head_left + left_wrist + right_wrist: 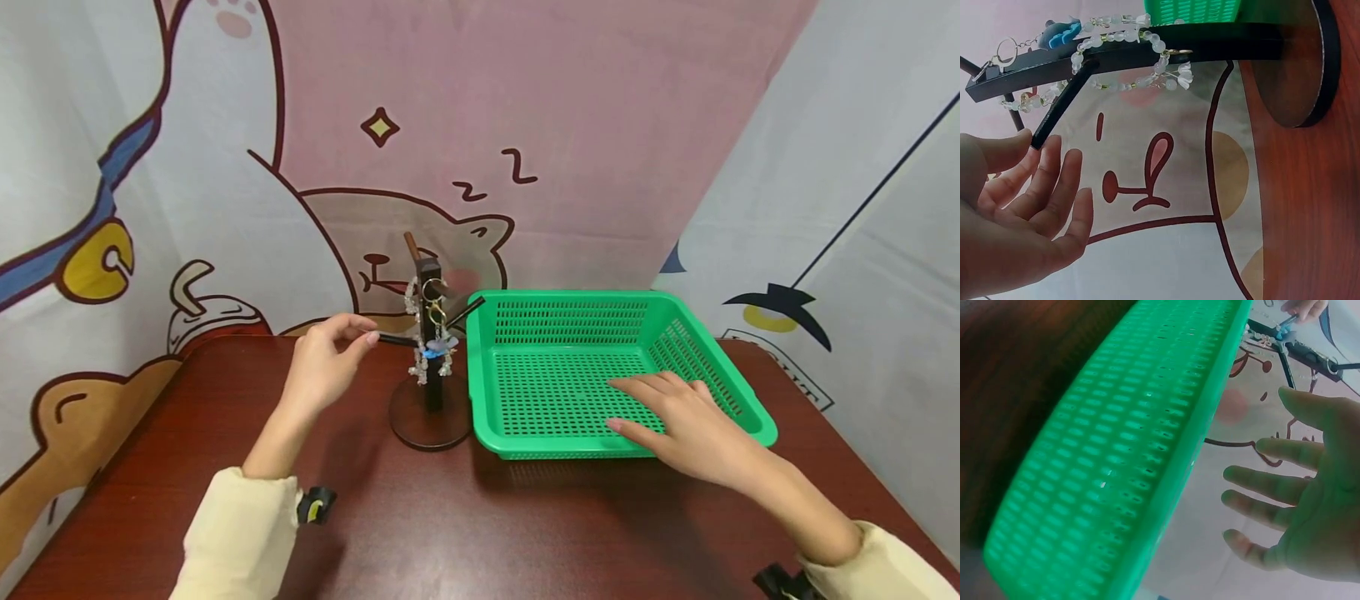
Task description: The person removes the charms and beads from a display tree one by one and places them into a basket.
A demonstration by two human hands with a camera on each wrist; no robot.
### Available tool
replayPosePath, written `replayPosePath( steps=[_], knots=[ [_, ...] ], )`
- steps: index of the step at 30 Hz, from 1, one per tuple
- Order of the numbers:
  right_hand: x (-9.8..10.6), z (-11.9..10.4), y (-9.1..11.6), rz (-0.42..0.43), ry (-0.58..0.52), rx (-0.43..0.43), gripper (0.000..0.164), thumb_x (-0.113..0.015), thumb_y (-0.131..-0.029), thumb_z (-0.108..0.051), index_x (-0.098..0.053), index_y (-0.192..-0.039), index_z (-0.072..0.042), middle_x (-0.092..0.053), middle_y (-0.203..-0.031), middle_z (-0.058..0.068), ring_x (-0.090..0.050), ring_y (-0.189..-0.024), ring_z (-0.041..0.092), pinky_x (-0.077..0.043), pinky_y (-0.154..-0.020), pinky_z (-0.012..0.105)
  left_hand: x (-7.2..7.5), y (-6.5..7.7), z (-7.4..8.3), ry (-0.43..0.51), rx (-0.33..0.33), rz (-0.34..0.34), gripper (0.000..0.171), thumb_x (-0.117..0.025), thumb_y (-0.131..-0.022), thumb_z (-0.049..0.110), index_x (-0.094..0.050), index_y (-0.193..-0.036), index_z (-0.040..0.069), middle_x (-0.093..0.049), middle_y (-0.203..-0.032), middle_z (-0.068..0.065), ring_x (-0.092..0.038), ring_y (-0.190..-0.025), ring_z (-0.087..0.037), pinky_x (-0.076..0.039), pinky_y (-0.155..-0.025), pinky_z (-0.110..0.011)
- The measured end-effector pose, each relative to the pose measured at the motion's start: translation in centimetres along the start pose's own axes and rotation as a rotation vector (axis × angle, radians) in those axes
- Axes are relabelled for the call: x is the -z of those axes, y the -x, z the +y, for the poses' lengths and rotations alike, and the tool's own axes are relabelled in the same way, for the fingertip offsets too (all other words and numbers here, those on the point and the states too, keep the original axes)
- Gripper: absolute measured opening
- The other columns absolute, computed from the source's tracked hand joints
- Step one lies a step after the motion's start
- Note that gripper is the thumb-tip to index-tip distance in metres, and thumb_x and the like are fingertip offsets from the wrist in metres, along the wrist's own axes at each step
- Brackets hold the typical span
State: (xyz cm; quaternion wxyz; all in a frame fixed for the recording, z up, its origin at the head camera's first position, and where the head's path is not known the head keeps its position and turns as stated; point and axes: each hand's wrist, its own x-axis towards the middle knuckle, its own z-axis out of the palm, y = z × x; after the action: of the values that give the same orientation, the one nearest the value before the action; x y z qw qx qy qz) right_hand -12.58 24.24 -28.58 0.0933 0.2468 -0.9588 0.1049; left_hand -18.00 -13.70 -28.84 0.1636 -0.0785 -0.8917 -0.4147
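A dark display stand (433,396) with a round base and side pegs stands upright on the table. My left hand (322,362) pinches the tip of its left-pointing peg (1063,109) between thumb and fingers. Around that peg, in the left wrist view, hangs a clear-beaded bracelet (1095,42) with a white flower charm. Another beaded strand and a keychain with a blue-grey charm (1060,34) hang on the stand too. My right hand (690,421) hovers over the green basket (570,448), fingers spread and holding nothing.
The basket, with perforated walls and floor, sits right beside the stand's base. Both stand on a reddish-brown table (450,533). Behind the table hangs a cartoon-printed cloth (600,125).
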Motion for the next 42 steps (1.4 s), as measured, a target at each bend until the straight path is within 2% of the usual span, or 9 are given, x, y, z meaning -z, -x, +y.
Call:
replayPosePath(
  steps=[8,13,17,20,27,35,42],
  knots=[
    [1.1,-1.4,-2.1,-0.037,-0.075,0.109,0.042,-0.06,-0.088,-0.034,-0.057,-0.122,-0.008,-0.06,-0.116,0.005,-0.048,-0.108,0.027,-0.029,-0.073,0.039,0.0,0.0,0.0,0.012,-0.002,0.003,0.014,-0.06,-0.089,0.013,-0.065,-0.096,0.002,-0.067,-0.082,-0.01,-0.058,-0.08,-0.024,-0.039,-0.07,-0.036],
    [1.5,-2.3,-3.7,-0.071,-0.151,0.156,0.042,-0.061,-0.088,-0.031,-0.057,-0.122,-0.007,-0.059,-0.117,0.003,-0.047,-0.11,0.026,-0.033,-0.082,0.047,0.0,-0.1,0.0,0.014,0.002,0.003,0.013,-0.06,-0.089,0.013,-0.065,-0.094,0.003,-0.067,-0.08,-0.01,-0.057,-0.077,-0.024,-0.039,-0.067,-0.035],
    [1.8,-3.0,-5.3,-0.088,-0.229,0.19,0.04,-0.061,-0.088,-0.027,-0.057,-0.121,-0.004,-0.059,-0.117,0.004,-0.05,-0.109,0.025,-0.038,-0.088,0.046,-0.1,-0.1,0.0,0.017,0.008,0.001,0.011,-0.06,-0.089,0.012,-0.065,-0.093,0.003,-0.067,-0.08,-0.009,-0.057,-0.074,-0.022,-0.038,-0.065,-0.033],
    [2.0,-3.5,-6.3,-0.091,-0.277,0.204,0.038,-0.061,-0.088,-0.025,-0.058,-0.12,-0.004,-0.06,-0.115,0.004,-0.053,-0.103,0.023,-0.043,-0.084,0.041,-0.1,-0.1,0.0,0.023,0.011,0.003,0.01,-0.06,-0.089,0.012,-0.066,-0.091,0.003,-0.068,-0.079,-0.008,-0.057,-0.072,-0.021,-0.038,-0.064,-0.032],
    [2.1,-4.6,-8.4,-0.1,-0.313,0.232,0.032,-0.065,-0.085,-0.02,-0.061,-0.115,-0.008,-0.061,-0.109,-0.002,-0.055,-0.093,0.015,-0.044,-0.078,0.034,-0.1,-0.1,-0.1,0.033,0.011,0.007,0.01,-0.059,-0.089,0.01,-0.065,-0.089,0.003,-0.067,-0.077,-0.008,-0.058,-0.073,-0.021,-0.039,-0.063,-0.032],
    [1.6,-5.5,-10.2,-0.125,-0.344,0.27,0.027,-0.063,-0.087,-0.02,-0.063,-0.111,-0.006,-0.063,-0.099,-0.003,-0.055,-0.089,0.013,-0.044,-0.074,0.033,-0.3,-0.1,-0.1,0.044,0.013,0.005,0.009,-0.059,-0.089,0.009,-0.064,-0.089,0.002,-0.066,-0.074,-0.008,-0.057,-0.073,-0.022,-0.038,-0.062,-0.032],
    [1.5,-6.6,-11.9,-0.151,-0.399,0.256,0.023,-0.061,-0.088,-0.018,-0.064,-0.108,-0.007,-0.063,-0.091,-0.004,-0.055,-0.085,0.012,-0.045,-0.073,0.033,-0.3,-0.1,-0.1,0.041,0.015,-0.002,0.009,-0.059,-0.089,0.009,-0.063,-0.088,0.002,-0.066,-0.074,-0.008,-0.055,-0.069,-0.02,-0.038,-0.061,-0.031]
  ],
)
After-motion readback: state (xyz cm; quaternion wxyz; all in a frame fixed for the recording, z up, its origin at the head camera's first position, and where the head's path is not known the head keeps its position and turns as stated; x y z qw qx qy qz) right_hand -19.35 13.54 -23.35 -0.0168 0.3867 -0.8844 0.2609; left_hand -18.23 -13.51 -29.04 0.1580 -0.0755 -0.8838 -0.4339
